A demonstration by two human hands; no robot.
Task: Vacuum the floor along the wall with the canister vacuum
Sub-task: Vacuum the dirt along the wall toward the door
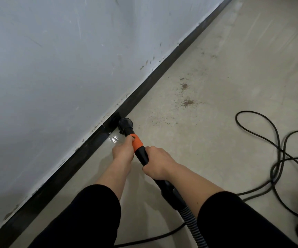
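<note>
the person's left hand [123, 150] was curled round the vacuum wand [142, 156] right at its orange collar [137, 142], the fingertips tucked over the top edge of the orange band. the right hand [158, 164] gripped the black tube just behind that, its fingers wrapped under and out of sight and the knuckles up, so both hands held the same wand close together, one ahead of the other. the wand sloped down and away from the person towards the wall [55, 68], ending in a round black elbow and a small dark nozzle [115, 121] that sat on the floor [225, 158] pressed up against the black skirting board [55, 178]; nozzle and skirting were so alike in colour that the exact edge of contact could not be made out. behind the right hand the tube widened into a cuff and ran into a grey ribbed hose [193, 224] that dropped between the black sleeves [91, 212] and left the bottom of the view. the pale floor just beside the nozzle looked glossy, while further along, off the wall, lay brown patches of dirt [187, 102] and a scatter of finer specks. a black power cord [277, 154] lay in loose loops on the floor to the right, well apart from the hands. the white wall carried scuffs and dark marks low down near the skirting.
</note>
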